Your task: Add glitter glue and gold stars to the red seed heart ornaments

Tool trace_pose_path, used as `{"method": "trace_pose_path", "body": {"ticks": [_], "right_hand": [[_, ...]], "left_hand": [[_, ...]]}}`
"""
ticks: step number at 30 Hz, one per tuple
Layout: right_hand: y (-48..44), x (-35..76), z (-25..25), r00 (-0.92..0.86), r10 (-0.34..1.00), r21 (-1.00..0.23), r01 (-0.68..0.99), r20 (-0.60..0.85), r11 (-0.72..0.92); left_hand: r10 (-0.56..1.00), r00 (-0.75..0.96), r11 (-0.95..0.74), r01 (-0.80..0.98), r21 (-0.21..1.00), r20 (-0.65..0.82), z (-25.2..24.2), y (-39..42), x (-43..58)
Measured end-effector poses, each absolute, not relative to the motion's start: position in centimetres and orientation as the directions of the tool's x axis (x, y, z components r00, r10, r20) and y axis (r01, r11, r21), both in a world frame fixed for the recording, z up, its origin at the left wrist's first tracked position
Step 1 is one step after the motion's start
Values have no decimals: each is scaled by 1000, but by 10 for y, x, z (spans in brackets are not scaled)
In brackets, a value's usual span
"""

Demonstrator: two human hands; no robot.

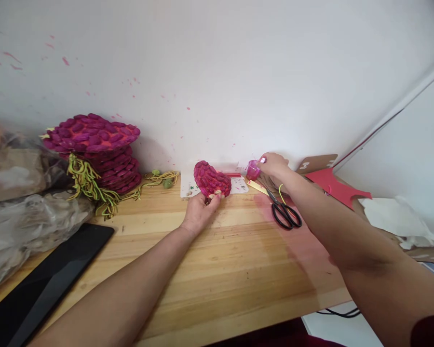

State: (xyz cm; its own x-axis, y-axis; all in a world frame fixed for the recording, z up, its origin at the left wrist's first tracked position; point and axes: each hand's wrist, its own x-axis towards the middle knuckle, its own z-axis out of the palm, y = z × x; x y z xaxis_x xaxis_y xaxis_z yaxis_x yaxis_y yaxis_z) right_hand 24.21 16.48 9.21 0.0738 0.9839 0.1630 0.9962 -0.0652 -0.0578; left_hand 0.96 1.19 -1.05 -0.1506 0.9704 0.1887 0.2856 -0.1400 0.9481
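Fingers of our left hand [198,210] clamp the magenta heart piece [211,179] at centre frame, over the wooden table [217,260]; our right hand [274,165], just right, grips a pink cup [253,170] above the scissors [285,213].

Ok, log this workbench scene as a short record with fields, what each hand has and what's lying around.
surface: wooden table against a white wall with pink splashes
left: left hand grips a magenta heart piece, raised on edge
right: right hand pinches a small pink pot near the wall
between hands: black scissors, lying flat, handles toward the person
far left: stack of magenta pieces with yellow-green tassels; plastic bags
near left: black tablet
far right: red card
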Motion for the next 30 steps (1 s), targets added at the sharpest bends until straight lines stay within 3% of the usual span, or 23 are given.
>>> {"method": "trace_pose_path", "body": {"ticks": [11, 18, 26, 30], "right_hand": [[164, 241, 93, 20, 985, -19, 1000, 169, -17], [157, 242, 96, 40, 969, -97, 995, 244, -17], [130, 258, 97, 122, 902, -274, 962, 415, -4], [87, 254, 94, 217, 803, -616, 756, 555, 221]], "left_hand": [[970, -147, -147, 271, 951, 191, -13, 12, 9], [986, -111, -100, 210, 973, 125, -11, 12, 8], [989, -77, -117, 93, 989, 124, -19, 15, 7], [991, -52, -120, 84, 989, 124, -18, 14, 7]]}}
